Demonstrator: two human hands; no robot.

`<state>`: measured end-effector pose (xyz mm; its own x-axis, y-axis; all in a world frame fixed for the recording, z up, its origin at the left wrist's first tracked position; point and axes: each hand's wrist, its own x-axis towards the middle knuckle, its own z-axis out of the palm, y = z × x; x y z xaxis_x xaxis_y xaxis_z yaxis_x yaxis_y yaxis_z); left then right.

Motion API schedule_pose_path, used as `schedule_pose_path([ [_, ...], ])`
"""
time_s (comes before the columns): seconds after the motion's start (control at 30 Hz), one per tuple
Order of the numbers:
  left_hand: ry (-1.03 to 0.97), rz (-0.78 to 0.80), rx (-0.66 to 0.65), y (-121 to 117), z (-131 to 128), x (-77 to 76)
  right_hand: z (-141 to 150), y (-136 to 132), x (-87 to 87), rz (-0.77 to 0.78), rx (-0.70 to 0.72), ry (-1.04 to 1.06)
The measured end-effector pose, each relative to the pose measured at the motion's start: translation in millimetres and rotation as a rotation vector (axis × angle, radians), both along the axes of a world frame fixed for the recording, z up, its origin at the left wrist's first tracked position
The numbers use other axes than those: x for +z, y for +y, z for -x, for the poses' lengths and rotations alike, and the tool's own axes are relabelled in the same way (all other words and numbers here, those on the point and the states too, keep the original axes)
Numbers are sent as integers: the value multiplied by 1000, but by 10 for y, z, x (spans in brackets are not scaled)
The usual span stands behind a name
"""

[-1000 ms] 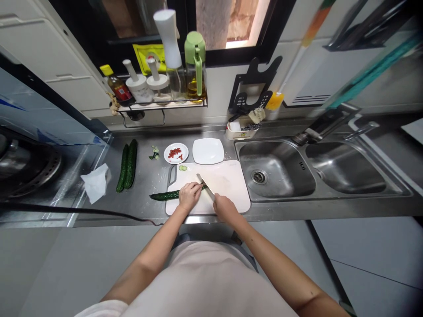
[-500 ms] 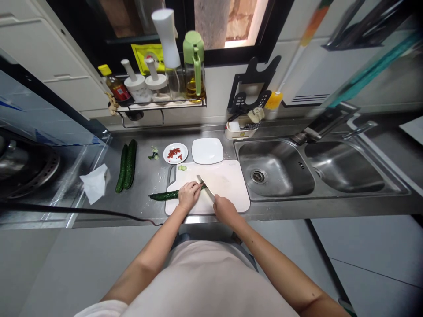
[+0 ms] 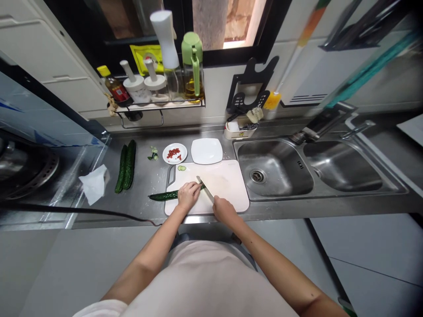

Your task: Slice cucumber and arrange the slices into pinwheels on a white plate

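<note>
A long dark green cucumber lies across the left part of the white cutting board, its tip past the board's edge. My left hand is closed over its right end and holds it down. My right hand grips the handle of a knife. The blade slants up and left, at the cucumber's end close to my left fingertips. Whether it has entered the flesh I cannot tell. A few pale cucumber slices rest at the board's upper left.
Behind the board stand a plate of chopped red pieces and a white square dish. Two whole cucumbers and a crumpled tissue lie left. Cucumber scraps sit near the plate. A double sink is right; a seasoning rack hangs above.
The view has shifted very slightly. Both hands, the knife and the cucumber hold practically the same positions as before.
</note>
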<state>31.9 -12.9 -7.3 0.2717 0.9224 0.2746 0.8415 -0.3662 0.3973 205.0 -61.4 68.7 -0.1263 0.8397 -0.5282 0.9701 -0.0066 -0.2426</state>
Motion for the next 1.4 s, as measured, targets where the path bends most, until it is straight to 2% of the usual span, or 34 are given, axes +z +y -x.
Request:
schedule_pose_path([
  [0.33,5,4,8,2,3,-28,108,150,-3,-4,5,8],
  [0.63,-4,7,2,4,0,-16,37,68,-36,-3,12,3],
  [1.4,-2,12,0,5,3,-35,114,177,-148,-37,9,21],
])
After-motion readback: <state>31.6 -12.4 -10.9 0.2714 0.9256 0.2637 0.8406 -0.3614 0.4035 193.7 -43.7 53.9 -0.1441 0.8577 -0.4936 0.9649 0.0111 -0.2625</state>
